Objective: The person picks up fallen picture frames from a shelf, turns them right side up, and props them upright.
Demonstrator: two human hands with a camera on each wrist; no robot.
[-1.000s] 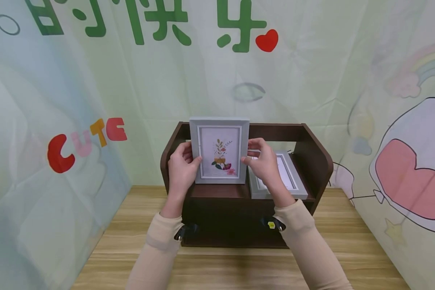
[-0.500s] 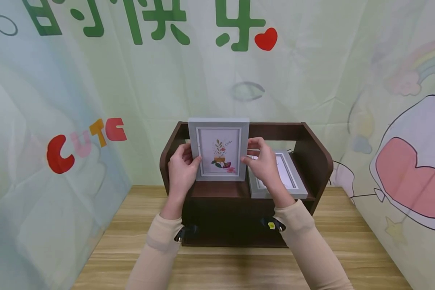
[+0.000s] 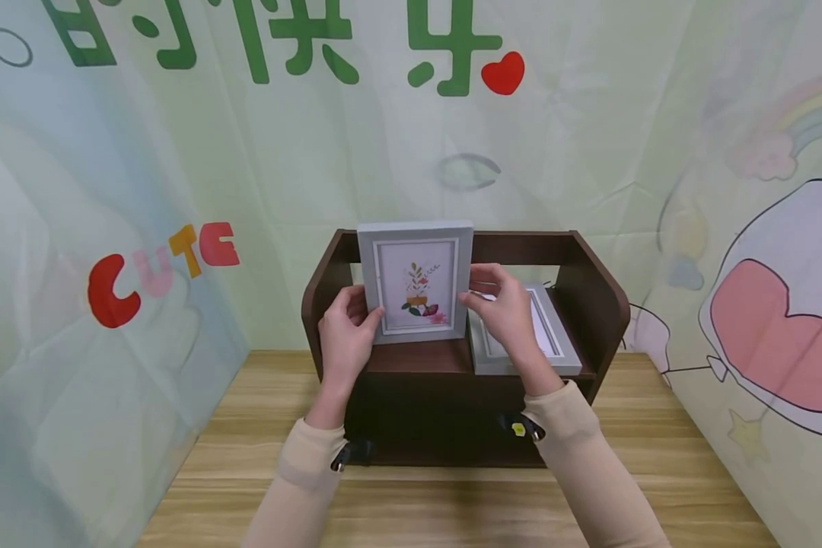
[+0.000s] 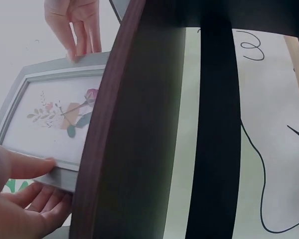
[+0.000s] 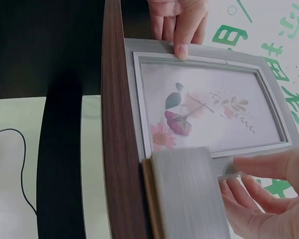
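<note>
A grey picture frame (image 3: pixel 416 281) with a flower print stands nearly upright on the left part of a dark brown shelf's upper board (image 3: pixel 418 358). My left hand (image 3: pixel 345 331) pinches its left edge, thumb on the front and fingers behind. On the opposite edge my right hand (image 3: pixel 503 304) pinches the same way. Both wrist views show the thumbs on the frame's border, with the left hand (image 4: pixel 25 194) and right hand (image 5: pixel 269 194) on opposite sides. A second grey picture frame (image 3: pixel 551 335) lies flat on the shelf's right part, partly hidden by my right hand.
Raised side panels (image 3: pixel 592 297) and a back rail (image 3: pixel 520 247) bound the shelf's upper board. The shelf stands on a wood-grain table (image 3: pixel 438 502). Behind and beside it hangs a printed cloth backdrop (image 3: pixel 301 152).
The upright picture frame has moved slightly back on the shelf and now tilts a little, its left side lower. My left hand has slid slightly lower; the flat frame has stayed put.
</note>
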